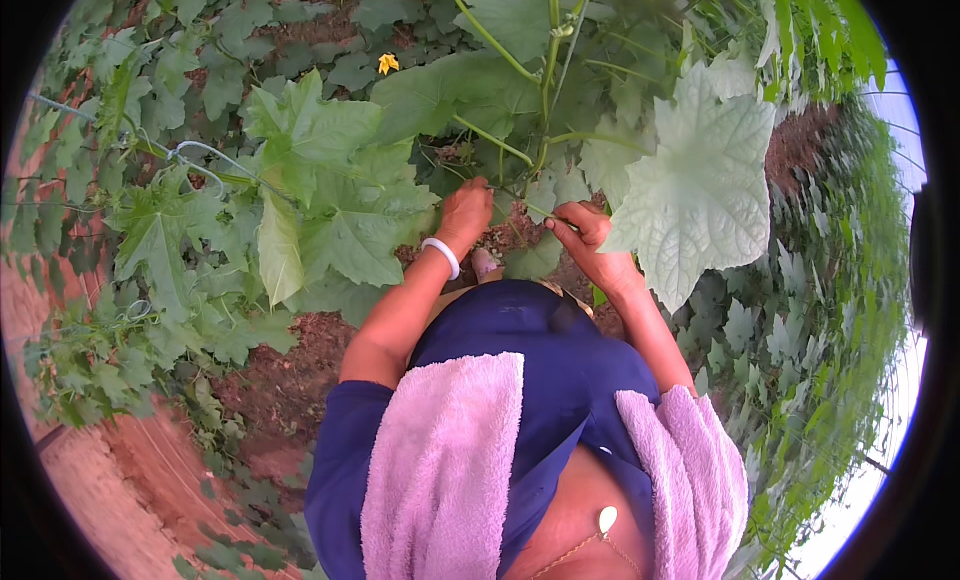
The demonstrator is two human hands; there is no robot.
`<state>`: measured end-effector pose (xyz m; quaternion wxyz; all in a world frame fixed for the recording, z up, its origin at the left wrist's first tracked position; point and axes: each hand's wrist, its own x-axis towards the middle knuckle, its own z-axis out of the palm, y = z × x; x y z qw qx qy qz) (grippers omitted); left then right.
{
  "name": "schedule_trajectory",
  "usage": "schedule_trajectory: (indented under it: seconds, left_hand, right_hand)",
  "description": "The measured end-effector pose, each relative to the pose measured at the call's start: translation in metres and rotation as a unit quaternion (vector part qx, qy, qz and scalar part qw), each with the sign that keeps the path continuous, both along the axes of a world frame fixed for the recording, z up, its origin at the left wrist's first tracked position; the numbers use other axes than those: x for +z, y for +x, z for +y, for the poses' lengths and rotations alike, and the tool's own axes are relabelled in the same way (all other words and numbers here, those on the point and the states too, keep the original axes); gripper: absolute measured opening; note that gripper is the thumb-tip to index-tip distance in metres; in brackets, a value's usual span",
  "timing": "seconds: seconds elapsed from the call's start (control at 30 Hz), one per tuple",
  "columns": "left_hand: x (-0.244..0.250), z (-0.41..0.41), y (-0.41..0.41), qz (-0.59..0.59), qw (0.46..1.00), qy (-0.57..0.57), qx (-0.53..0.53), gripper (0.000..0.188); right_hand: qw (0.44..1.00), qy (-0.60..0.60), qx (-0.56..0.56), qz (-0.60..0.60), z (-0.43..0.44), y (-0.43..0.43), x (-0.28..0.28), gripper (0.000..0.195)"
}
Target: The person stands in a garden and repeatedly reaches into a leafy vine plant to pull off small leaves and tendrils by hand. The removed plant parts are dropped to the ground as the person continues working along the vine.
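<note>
My left hand (468, 208), with a white bangle (441, 257) at its wrist, is at the lower part of a climbing vine, its fingertips by a thin stem. My right hand (583, 231) pinches a thin green vine stem (536, 209) between thumb and forefinger. Just above both hands rises the main vine stem (547, 92) beside a string (574, 43). A big pale leaf (697, 182) hangs to the right of my right hand. Broad lobed green leaves (349, 212) are left of my left hand. What my left fingertips grip is hard to make out.
More vines (810, 340) crowd the right side. At left, a blue string (199, 148) is looped round a vine. Brown soil (292, 377) shows below the leaves. A yellow flower (388, 63) is further ahead. A pink towel (442, 467) hangs over my shoulders.
</note>
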<state>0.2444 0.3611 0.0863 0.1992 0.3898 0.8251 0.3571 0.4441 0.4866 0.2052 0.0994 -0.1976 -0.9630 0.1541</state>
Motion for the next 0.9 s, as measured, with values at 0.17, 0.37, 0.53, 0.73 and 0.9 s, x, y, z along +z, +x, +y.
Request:
schedule_trajectory:
  seconds: [0.17,0.37,0.53,0.73,0.9]
  left_hand:
    - [-0.038,-0.006,0.008,-0.088,0.988,0.123,0.031,0.029]
    - [0.006,0.006,0.026,-0.164,0.983,0.039,0.074,0.032]
    - [-0.037,0.014,0.034,-0.188,0.972,0.099,0.098,0.022]
    - [-0.104,-0.003,0.021,-0.463,0.844,0.207,0.174,0.031]
    - [-0.125,0.033,0.020,-0.741,0.514,0.273,0.335,0.035]
  right_hand:
    - [0.916,-0.368,-0.133,0.085,0.001,0.010,-0.001,0.020]
    - [0.960,-0.270,-0.059,0.032,0.008,-0.003,0.045,0.022]
    - [0.899,-0.413,-0.078,0.123,0.010,0.008,0.026,0.021]
    - [0.972,-0.232,-0.018,-0.036,0.010,0.002,0.073,0.017]
    - [0.965,-0.261,0.011,-0.033,0.016,0.016,0.060,0.016]
